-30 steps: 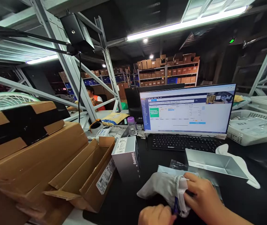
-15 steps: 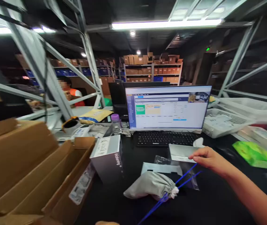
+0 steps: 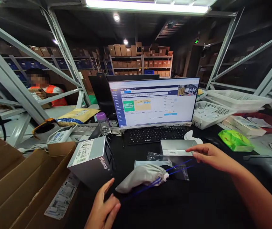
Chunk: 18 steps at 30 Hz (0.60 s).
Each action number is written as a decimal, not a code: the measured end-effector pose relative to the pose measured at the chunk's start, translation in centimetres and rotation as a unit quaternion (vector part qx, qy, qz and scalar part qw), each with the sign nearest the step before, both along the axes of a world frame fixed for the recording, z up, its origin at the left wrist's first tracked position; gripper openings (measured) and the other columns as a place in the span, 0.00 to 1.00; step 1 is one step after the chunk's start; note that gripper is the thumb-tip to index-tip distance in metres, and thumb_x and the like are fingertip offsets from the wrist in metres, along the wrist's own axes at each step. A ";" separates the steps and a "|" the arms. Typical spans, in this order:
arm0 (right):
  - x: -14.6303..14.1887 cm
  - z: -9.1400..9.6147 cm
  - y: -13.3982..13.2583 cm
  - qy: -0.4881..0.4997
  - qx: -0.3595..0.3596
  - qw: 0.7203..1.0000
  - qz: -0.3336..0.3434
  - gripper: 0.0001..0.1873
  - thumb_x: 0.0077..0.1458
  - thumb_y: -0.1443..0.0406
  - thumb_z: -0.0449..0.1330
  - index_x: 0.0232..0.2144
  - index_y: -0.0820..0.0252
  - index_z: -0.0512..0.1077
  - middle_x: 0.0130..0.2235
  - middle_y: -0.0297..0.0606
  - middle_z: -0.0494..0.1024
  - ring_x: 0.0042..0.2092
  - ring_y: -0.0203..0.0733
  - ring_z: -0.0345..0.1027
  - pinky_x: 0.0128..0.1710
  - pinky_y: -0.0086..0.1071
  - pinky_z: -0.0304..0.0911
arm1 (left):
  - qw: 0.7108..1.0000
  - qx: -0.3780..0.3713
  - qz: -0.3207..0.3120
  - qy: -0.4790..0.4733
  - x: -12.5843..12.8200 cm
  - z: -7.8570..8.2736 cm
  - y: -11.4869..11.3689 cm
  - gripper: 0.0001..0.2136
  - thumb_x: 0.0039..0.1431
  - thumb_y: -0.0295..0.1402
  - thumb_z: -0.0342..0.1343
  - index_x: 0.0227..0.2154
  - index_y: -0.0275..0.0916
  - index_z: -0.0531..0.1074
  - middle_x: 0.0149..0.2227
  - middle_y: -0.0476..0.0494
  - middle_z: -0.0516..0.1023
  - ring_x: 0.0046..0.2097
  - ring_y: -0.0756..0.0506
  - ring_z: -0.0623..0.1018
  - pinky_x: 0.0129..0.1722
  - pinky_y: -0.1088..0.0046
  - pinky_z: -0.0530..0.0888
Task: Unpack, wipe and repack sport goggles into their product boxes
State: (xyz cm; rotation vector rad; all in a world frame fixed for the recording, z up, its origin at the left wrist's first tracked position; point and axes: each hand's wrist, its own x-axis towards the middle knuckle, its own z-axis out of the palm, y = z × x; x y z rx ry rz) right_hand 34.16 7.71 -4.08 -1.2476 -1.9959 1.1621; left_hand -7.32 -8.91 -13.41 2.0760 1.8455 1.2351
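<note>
A grey drawstring pouch lies on the black desk mat with its mouth gathered tight. Blue cords run out from it both ways. My right hand is to the right of the pouch, fingers pinched on the cord ends beside a silver box tray. Near the bottom edge my left hand pinches the other cord ends, just in front of a silver box marked "Wideang". A clear plastic bag lies behind the pouch.
An open cardboard carton fills the left. Behind the pouch stand a keyboard and a lit monitor. White baskets, a green packet and a handheld scanner sit at the right. A person in an orange vest sits far left.
The pouch's mouth has gone from open in both hands to pulled tight. My right hand moved out to the right with the cords, my left drew back toward me. The view swung right.
</note>
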 end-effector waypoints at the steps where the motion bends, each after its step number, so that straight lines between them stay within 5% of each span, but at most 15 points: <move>1: 0.1 0.0 0.1 0.012 -0.004 1.000 -0.026 0.31 0.57 0.46 0.62 0.51 0.64 0.77 0.26 0.35 0.73 0.28 0.37 0.62 0.26 0.29 0.54 | 1.000 -0.018 -0.012 -0.010 0.3 0.3 0.7 0.19 0.68 0.45 0.47 0.27 0.42 0.76 0.57 0.38 0.75 0.57 0.40 0.77 0.52 0.65 0.77; 5: -1.1 0.1 0.5 0.113 0.007 0.988 -0.105 0.34 0.57 0.45 0.62 0.57 0.59 0.70 0.40 0.41 0.77 0.32 0.38 0.67 0.34 0.33 0.65 | 0.995 -0.049 -0.069 -0.052 1.7 1.3 2.2 0.19 0.69 0.42 0.46 0.26 0.42 0.75 0.52 0.38 0.80 0.52 0.42 0.81 0.47 0.70 0.79; 9: -5.4 0.1 -0.3 0.191 0.021 0.981 0.002 0.40 0.52 0.45 0.67 0.61 0.55 0.64 0.56 0.48 0.70 0.53 0.48 0.69 0.56 0.44 0.64 | 0.993 0.015 -0.112 -0.028 3.1 2.5 2.1 0.12 0.68 0.36 0.50 0.31 0.43 0.76 0.49 0.42 0.82 0.50 0.45 0.82 0.48 0.76 0.78; 14: -11.7 -0.3 -4.1 -0.012 0.072 0.969 0.235 0.66 0.35 0.51 0.77 0.70 0.55 0.49 0.67 0.51 0.59 0.64 0.58 0.58 0.63 0.47 0.56 | 0.980 0.123 -0.155 0.012 5.1 4.2 1.7 0.07 0.67 0.31 0.52 0.37 0.44 0.76 0.43 0.47 0.84 0.45 0.50 0.83 0.48 0.81 0.77; 16: -13.2 -0.1 -5.6 -0.095 0.114 0.949 0.278 0.64 0.39 0.57 0.75 0.71 0.57 0.47 0.66 0.53 0.61 0.64 0.60 0.59 0.62 0.47 0.58 | 0.976 0.147 -0.157 0.026 5.8 4.3 1.6 0.07 0.67 0.30 0.52 0.39 0.44 0.75 0.42 0.47 0.84 0.44 0.51 0.83 0.47 0.81 0.77; 18: -13.9 0.5 -6.2 -0.137 0.156 0.939 0.274 0.50 0.45 0.64 0.69 0.68 0.58 0.55 0.60 0.50 0.71 0.59 0.58 0.67 0.58 0.46 0.63 | 0.980 0.154 -0.124 0.016 6.4 3.9 1.5 0.07 0.67 0.29 0.52 0.41 0.43 0.74 0.43 0.46 0.82 0.45 0.50 0.82 0.47 0.80 0.78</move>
